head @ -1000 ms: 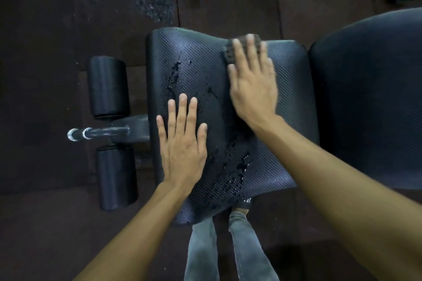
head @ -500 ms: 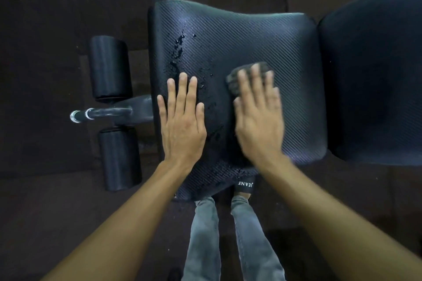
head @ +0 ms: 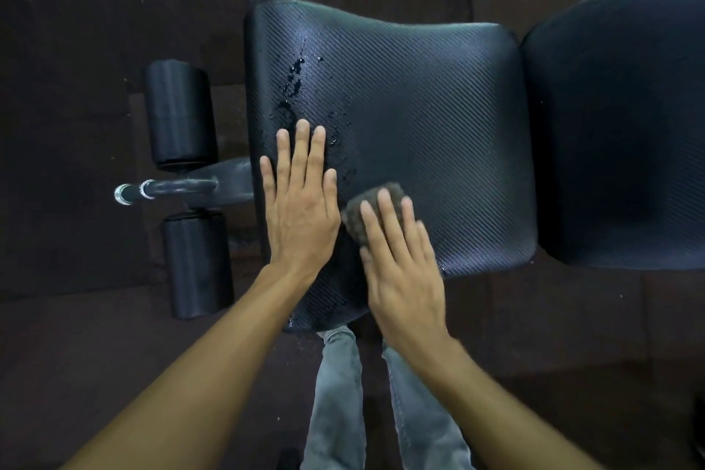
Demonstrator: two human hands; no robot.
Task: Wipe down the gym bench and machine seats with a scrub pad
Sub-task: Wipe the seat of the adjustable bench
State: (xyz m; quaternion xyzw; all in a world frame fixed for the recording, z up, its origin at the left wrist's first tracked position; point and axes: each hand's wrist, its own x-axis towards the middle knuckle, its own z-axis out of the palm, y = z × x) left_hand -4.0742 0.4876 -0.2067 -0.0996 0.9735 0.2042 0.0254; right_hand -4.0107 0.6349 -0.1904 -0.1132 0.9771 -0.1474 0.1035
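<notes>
The right hand (head: 400, 267) lies flat with straight fingers, pressing the scrub pad (head: 353, 216) onto the seat pad (head: 419, 107) near its lower edge, low-centre in the frame. It grips nothing. Just left of it, the left hand (head: 299, 210) rests flat and spread on the seat, holding nothing. Water drops (head: 293, 80) bead above it. On that wet surface the ungripped pad could likely slide out from under the fingers, or the bracing palm could slip. No writing is readable.

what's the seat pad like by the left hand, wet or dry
Wet: shiny droplets sit on the seat pad just beyond the left hand, which lies flat on it.
</notes>
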